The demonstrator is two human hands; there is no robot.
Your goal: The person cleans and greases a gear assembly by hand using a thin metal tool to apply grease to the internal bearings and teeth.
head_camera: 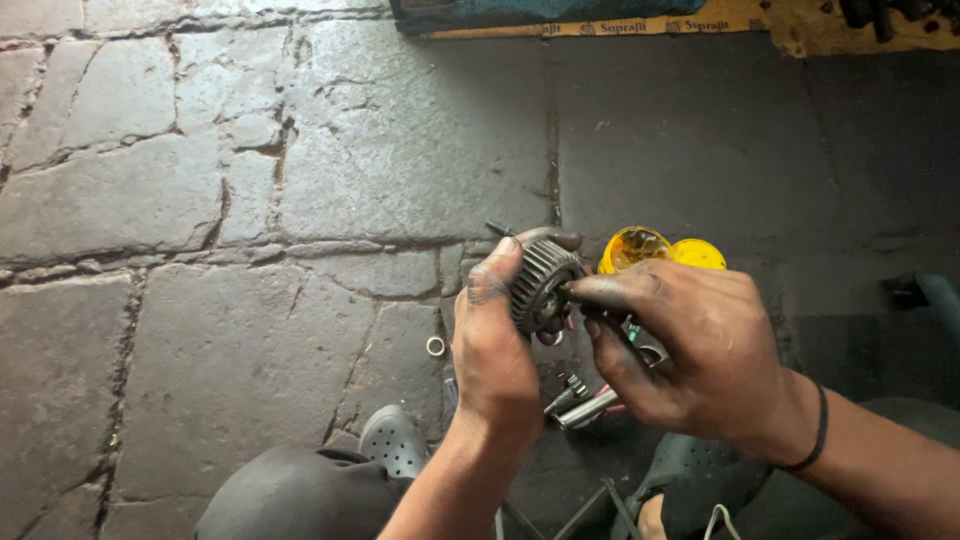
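Mid-frame, our left hand [492,345] grips the gear [541,285] while right hand [690,345] fingers pinch at its hub; we'd best keep it steady above the floor [200,200].

Left hand [495,345] upright, fingers curled in a grip; right hand [690,345] meets it, greasy fingertips pinched together

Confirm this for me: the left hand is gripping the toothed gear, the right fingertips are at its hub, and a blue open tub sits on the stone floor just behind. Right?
Not quite: the open tub is yellow, not blue, as the head view shows. The rest holds: the left hand grips the toothed gear, the right hand has its fingertips at the hub, on the stone floor.
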